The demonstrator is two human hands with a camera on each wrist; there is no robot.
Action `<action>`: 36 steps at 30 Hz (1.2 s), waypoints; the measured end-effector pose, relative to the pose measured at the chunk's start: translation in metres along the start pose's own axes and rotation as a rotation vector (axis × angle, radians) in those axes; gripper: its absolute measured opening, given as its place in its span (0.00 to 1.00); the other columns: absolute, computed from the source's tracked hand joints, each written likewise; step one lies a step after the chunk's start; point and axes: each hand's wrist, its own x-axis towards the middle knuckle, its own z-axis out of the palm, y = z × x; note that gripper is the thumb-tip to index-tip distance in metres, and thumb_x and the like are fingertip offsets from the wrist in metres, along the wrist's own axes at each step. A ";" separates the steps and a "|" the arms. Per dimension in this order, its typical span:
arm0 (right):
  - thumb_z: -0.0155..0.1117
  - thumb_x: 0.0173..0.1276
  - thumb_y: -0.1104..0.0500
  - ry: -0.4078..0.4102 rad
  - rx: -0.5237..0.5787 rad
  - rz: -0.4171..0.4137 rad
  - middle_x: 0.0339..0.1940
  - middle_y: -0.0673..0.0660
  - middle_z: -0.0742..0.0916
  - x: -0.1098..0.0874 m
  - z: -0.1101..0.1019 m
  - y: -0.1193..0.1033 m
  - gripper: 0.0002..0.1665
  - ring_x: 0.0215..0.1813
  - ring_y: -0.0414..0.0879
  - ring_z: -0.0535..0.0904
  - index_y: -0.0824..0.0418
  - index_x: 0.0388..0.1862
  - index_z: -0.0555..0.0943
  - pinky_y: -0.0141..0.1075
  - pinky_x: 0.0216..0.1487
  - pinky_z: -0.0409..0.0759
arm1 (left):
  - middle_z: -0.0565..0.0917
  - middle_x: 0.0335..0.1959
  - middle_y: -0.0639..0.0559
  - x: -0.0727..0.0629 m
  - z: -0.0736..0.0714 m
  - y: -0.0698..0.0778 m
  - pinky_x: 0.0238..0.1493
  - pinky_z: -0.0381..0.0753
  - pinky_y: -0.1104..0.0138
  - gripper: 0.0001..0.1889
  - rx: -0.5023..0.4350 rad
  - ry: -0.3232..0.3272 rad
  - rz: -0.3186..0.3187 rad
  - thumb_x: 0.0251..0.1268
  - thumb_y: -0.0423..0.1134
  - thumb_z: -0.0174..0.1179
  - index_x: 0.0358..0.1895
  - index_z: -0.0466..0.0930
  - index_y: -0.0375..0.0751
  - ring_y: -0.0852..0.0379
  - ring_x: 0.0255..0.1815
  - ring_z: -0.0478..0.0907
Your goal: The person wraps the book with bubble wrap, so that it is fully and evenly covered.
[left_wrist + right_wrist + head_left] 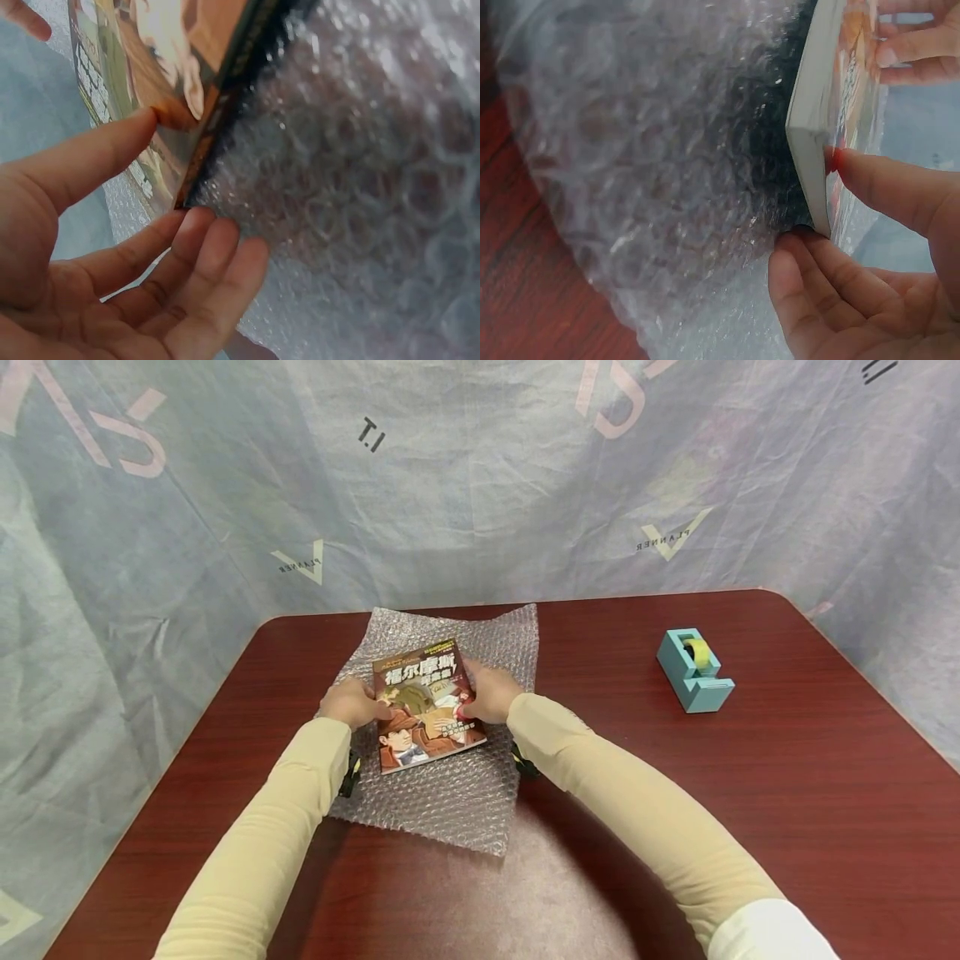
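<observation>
A paperback book [423, 710] with an illustrated cover lies face up, slightly turned, over a sheet of bubble wrap [450, 818]. On its left edge my left hand [351, 702] holds it, thumb on the cover and fingertips at the spine side, as the left wrist view shows. My right hand [491, 693] pinches the opposite edge; in the right wrist view its thumb presses the cover and its fingers [840, 277] reach under the page edge. Close to the fingers the wrap [652, 172] is near the book's underside, with a dark shadow between them.
A light blue tape dispenser [693, 672] with a yellow roll stands at the right on the dark red table [600, 693]. Behind the table hangs a grey printed cloth [480, 485].
</observation>
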 end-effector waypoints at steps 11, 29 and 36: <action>0.71 0.70 0.53 0.032 -0.116 -0.008 0.74 0.64 0.74 -0.002 0.004 -0.005 0.49 0.73 0.63 0.69 0.62 0.82 0.57 0.50 0.72 0.68 | 0.76 0.65 0.31 -0.002 0.002 -0.006 0.59 0.76 0.45 0.29 -0.012 -0.021 0.018 0.67 0.44 0.66 0.65 0.75 0.28 0.33 0.63 0.73; 0.62 0.73 0.38 -0.026 -0.333 0.038 0.61 0.63 0.83 -0.012 0.011 -0.016 0.28 0.62 0.58 0.78 0.61 0.51 0.87 0.50 0.61 0.78 | 0.77 0.57 0.29 -0.013 -0.004 -0.006 0.50 0.79 0.46 0.36 0.126 -0.101 0.017 0.64 0.56 0.66 0.62 0.73 0.27 0.34 0.55 0.76; 0.63 0.73 0.38 -0.031 -0.349 0.056 0.66 0.64 0.78 -0.014 0.010 -0.013 0.29 0.66 0.57 0.75 0.61 0.54 0.86 0.51 0.61 0.79 | 0.71 0.67 0.26 -0.014 -0.003 -0.003 0.56 0.77 0.44 0.39 0.192 -0.125 0.051 0.67 0.55 0.65 0.68 0.70 0.25 0.31 0.64 0.72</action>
